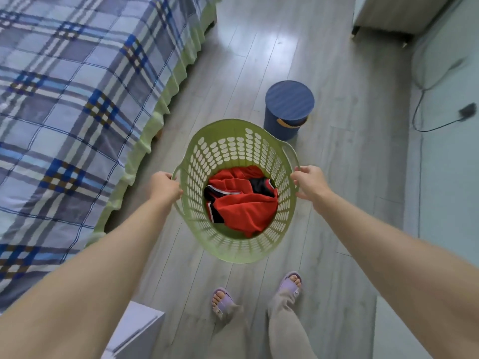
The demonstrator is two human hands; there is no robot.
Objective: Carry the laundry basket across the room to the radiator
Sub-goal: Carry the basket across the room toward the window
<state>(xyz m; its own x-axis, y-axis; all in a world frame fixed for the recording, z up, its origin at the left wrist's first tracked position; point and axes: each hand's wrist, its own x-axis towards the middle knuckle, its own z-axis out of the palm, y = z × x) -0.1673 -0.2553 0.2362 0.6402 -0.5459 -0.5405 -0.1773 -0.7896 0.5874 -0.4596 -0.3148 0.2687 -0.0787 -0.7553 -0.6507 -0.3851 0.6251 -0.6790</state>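
Note:
A round green laundry basket (pixel 234 149) with oval holes hangs above the grey floor in front of me. Red clothing (pixel 246 211) with black and white trim lies at its bottom. My left hand (pixel 164 186) grips the basket's left handle. My right hand (pixel 309 181) grips the right handle. Both arms are stretched forward. No radiator is recognisable in view.
A bed (pixel 64 112) with a blue plaid cover and green skirt fills the left. A blue lidded bin (pixel 289 110) stands just beyond the basket. A black cable (pixel 438 126) runs along the right wall. A white box (pixel 137 330) sits at lower left, near my slippered feet (pixel 291 282).

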